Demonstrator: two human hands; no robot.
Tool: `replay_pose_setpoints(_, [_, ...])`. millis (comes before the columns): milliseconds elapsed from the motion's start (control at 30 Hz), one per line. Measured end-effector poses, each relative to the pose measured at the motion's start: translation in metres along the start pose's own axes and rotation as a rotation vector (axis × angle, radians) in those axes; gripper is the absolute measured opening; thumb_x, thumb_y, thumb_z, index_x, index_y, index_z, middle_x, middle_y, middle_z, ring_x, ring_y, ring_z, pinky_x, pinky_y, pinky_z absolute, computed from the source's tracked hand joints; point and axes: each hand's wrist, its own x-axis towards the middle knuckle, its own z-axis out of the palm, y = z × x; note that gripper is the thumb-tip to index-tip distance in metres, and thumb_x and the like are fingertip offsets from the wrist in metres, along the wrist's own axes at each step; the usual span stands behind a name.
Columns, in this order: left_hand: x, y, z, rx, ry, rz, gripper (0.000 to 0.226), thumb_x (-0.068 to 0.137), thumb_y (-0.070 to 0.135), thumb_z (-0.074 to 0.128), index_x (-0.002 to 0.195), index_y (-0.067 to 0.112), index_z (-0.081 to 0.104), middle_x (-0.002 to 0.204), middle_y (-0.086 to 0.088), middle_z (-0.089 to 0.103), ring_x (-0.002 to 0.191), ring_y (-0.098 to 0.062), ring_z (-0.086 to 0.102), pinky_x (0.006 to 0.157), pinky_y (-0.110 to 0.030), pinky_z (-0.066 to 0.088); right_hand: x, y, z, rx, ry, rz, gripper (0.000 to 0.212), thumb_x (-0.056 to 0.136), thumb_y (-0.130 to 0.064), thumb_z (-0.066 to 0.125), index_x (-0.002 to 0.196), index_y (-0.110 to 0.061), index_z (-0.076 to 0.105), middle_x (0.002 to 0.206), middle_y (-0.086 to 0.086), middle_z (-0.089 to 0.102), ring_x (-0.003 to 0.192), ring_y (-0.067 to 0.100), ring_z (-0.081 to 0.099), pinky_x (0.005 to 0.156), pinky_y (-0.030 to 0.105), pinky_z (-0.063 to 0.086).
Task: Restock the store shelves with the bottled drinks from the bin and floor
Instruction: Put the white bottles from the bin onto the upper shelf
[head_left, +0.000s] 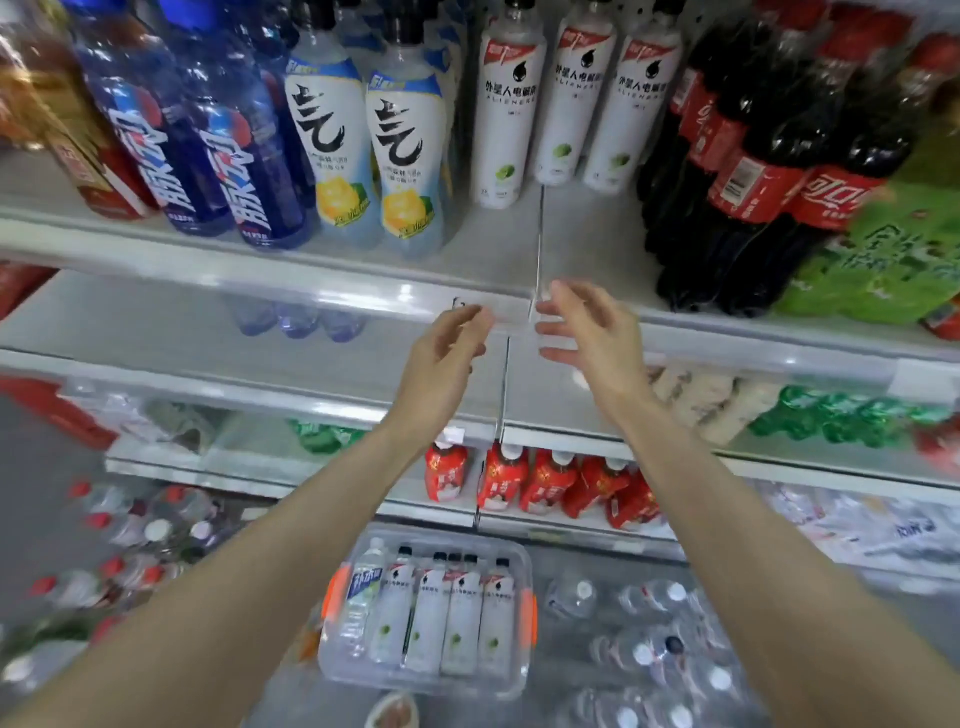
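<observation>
Bin (426, 687) on the floor below holds white bottles (462, 618) lying flat. Left hand (441, 358) and right hand (587, 338) are both empty with fingers loose, at the shelf front edge (260, 275). Best move: reach down, take a bottle by the body, and stand it label-out beside the shelf's white row (506, 114).

white bottles (506, 104), red-labelled cola (748, 192)

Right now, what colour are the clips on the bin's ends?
Orange; the clips show best in the head view.
</observation>
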Motion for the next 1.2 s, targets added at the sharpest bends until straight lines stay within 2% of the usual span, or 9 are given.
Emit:
replay_pose_setpoints(233, [-0.055, -0.108, -0.028, 0.084, 0.02, -0.242, 0.014, 0.092, 0.035, 0.057, 0.105, 0.032, 0.058, 0.111, -0.003, 0.065, 0.104, -0.017, 0.062, 0.095, -0.034, 0.047, -0.067, 0.115, -0.002, -0.1, -0.06, 0.252, 0.014, 0.089, -0.03, 0.066, 0.103, -0.029, 0.064, 0.105, 0.003, 0.072, 0.098, 0.019, 0.068, 0.088, 0.038, 0.055])
replay_pose_setpoints(333, [-0.071, -0.169, -0.041, 0.087, 0.027, -0.369, 0.008, 0.09, 0.037, 0.059, 0.098, 0.038, 0.058, 0.107, -0.003, 0.066, 0.101, -0.018, 0.062, 0.094, -0.034, 0.047, -0.089, 0.172, 0.003, -0.122, -0.094, 0.359, 0.033, 0.091, -0.028, 0.064, 0.121, -0.016, 0.06, 0.109, 0.004, 0.07, 0.097, 0.017, 0.068, 0.077, 0.026, 0.057])
replay_pose_setpoints(433, [-0.081, -0.229, -0.051, 0.082, 0.05, -0.49, 0.014, 0.091, 0.031, 0.06, 0.104, 0.026, 0.06, 0.098, 0.001, 0.065, 0.091, -0.015, 0.061, 0.082, -0.024, 0.048, -0.106, 0.229, 0.01, -0.136, -0.125, 0.447, 0.032, 0.091, -0.028, 0.063, 0.122, -0.02, 0.058, 0.098, -0.008, 0.068, 0.088, 0.007, 0.067, 0.069, 0.017, 0.055])
replay_pose_setpoints(500, [-0.086, -0.27, -0.057, 0.1, 0.035, -0.554, 0.014, 0.092, 0.028, 0.059, 0.105, 0.024, 0.058, 0.094, 0.006, 0.063, 0.089, -0.013, 0.059, 0.08, -0.021, 0.046, -0.114, 0.271, 0.017, -0.16, -0.119, 0.503, 0.021, 0.091, -0.028, 0.064, 0.111, -0.025, 0.06, 0.087, -0.011, 0.068, 0.079, 0.004, 0.065, 0.068, 0.02, 0.053])
replay_pose_setpoints(600, [-0.09, -0.33, -0.065, 0.14, 0.022, -0.641, 0.008, 0.091, 0.029, 0.059, 0.099, 0.027, 0.059, 0.095, 0.01, 0.063, 0.093, -0.014, 0.06, 0.085, -0.026, 0.043, -0.125, 0.332, 0.026, -0.172, -0.083, 0.602, 0.013, 0.091, -0.024, 0.065, 0.103, -0.02, 0.062, 0.088, -0.003, 0.07, 0.085, 0.013, 0.066, 0.071, 0.028, 0.051])
replay_pose_setpoints(733, [-0.086, -0.399, -0.07, 0.178, 0.015, -0.765, 0.03, 0.09, 0.029, 0.062, 0.117, 0.018, 0.056, 0.092, 0.009, 0.06, 0.088, -0.014, 0.06, 0.075, -0.024, 0.045, -0.134, 0.404, 0.035, -0.203, -0.056, 0.729, 0.039, 0.088, -0.029, 0.067, 0.122, -0.009, 0.06, 0.109, 0.006, 0.069, 0.099, 0.018, 0.066, 0.076, 0.03, 0.055])
replay_pose_setpoints(800, [-0.084, -0.429, -0.072, 0.182, 0.009, -0.811, 0.032, 0.089, 0.027, 0.063, 0.119, 0.016, 0.055, 0.089, 0.008, 0.06, 0.081, -0.009, 0.059, 0.069, -0.02, 0.044, -0.137, 0.436, 0.04, -0.215, -0.055, 0.76, 0.041, 0.088, -0.028, 0.067, 0.123, -0.008, 0.058, 0.112, 0.007, 0.068, 0.101, 0.02, 0.066, 0.08, 0.03, 0.055])
replay_pose_setpoints(1033, [-0.085, -0.518, -0.074, 0.243, -0.023, -0.94, 0.046, 0.086, 0.035, 0.065, 0.128, 0.018, 0.052, 0.109, -0.001, 0.064, 0.102, -0.021, 0.06, 0.091, -0.036, 0.047, -0.15, 0.519, 0.05, -0.206, -0.035, 0.866, 0.041, 0.091, -0.031, 0.063, 0.127, -0.014, 0.054, 0.112, -0.002, 0.065, 0.103, 0.016, 0.063, 0.087, 0.033, 0.052])
replay_pose_setpoints(1200, [-0.08, -0.56, -0.065, 0.251, -0.057, -0.963, 0.048, 0.088, 0.031, 0.065, 0.13, 0.02, 0.047, 0.117, 0.002, 0.056, 0.099, -0.014, 0.055, 0.088, -0.029, 0.041, -0.152, 0.56, 0.054, -0.174, 0.018, 0.901, 0.039, 0.092, -0.032, 0.062, 0.127, -0.018, 0.054, 0.103, -0.011, 0.064, 0.099, 0.014, 0.064, 0.08, 0.028, 0.053])
